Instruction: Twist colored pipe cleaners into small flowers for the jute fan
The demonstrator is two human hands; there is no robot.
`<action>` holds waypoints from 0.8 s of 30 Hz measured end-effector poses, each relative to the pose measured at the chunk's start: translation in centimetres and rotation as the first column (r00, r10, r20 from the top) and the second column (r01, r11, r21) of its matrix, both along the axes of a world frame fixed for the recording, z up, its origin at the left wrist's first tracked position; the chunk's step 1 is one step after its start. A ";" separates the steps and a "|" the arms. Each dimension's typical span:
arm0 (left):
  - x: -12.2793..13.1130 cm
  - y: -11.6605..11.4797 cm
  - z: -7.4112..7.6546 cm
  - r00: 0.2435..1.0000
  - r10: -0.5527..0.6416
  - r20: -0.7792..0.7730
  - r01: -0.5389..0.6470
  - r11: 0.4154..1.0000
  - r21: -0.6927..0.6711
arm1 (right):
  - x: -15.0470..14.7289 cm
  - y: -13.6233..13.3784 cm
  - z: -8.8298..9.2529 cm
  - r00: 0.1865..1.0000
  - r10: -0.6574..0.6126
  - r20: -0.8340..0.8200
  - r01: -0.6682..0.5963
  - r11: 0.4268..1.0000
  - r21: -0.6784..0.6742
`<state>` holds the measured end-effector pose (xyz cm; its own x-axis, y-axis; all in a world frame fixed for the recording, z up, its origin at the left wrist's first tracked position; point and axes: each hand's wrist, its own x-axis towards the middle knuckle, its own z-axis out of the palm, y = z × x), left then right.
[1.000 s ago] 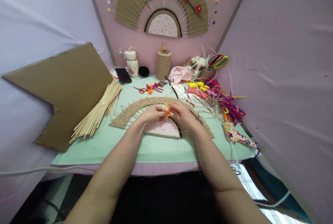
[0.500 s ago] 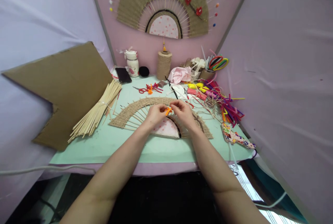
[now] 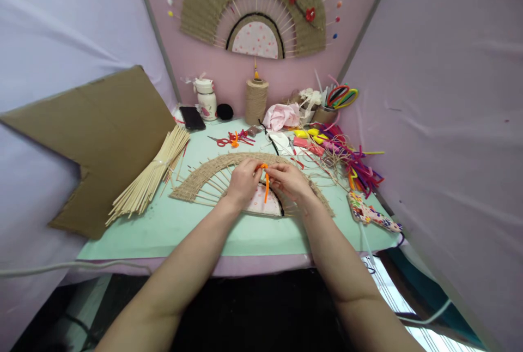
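Between my two hands is an orange pipe cleaner [image 3: 267,188], bunched at its top with a straight end hanging down. My left hand [image 3: 244,180] pinches the bunched part from the left. From the right, the fingertips of my right hand [image 3: 289,180] close on it near where the tail begins. Both hands are over a fan [image 3: 192,186] of woven twine and thin sticks lying on the table. Its half-round centre [image 3: 261,205] is pale with pink spots and edged in black. My hands hide part of the weave.
Left of the fan lies a bundle of thin sticks [image 3: 149,177] against a cardboard sheet [image 3: 93,123]. Red scissors [image 3: 224,142] and a twine spool [image 3: 256,102] stand behind. Purple pipe cleaners [image 3: 363,169] and a patterned glue gun [image 3: 370,214] with a cord are at right.
The orange pipe cleaner's end now hangs straight down, where before it was curled between my fingers. My right hand has moved slightly lower and its fingers have shifted. The view has tilted a little.
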<state>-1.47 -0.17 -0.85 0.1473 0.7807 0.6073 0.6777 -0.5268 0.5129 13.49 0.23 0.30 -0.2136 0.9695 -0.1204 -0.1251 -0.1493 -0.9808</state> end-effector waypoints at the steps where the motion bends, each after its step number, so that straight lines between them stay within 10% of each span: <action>1: 0.0 0.1 -0.1 1.000 0.003 0.007 -0.003 1.000 -0.014 | 0.1 0.1 -0.1 0.997 -0.031 0.074 0.025 0.997 0.075; 6: -0.2 0.7 -0.1 0.992 0.021 0.125 0.009 0.973 -0.232 | 0.8 0.4 -0.4 0.867 -0.221 0.447 -0.042 0.861 0.507; 13: -0.5 1.0 0.5 0.813 -0.004 0.583 0.389 0.748 -0.537 | 1.4 0.6 -0.3 0.821 -0.299 0.487 -0.163 0.694 0.701; 24: -1.4 0.8 1.3 0.730 -0.043 0.683 0.574 0.580 -0.577 | 1.6 0.5 -0.1 0.878 -0.222 0.425 -0.159 0.701 0.695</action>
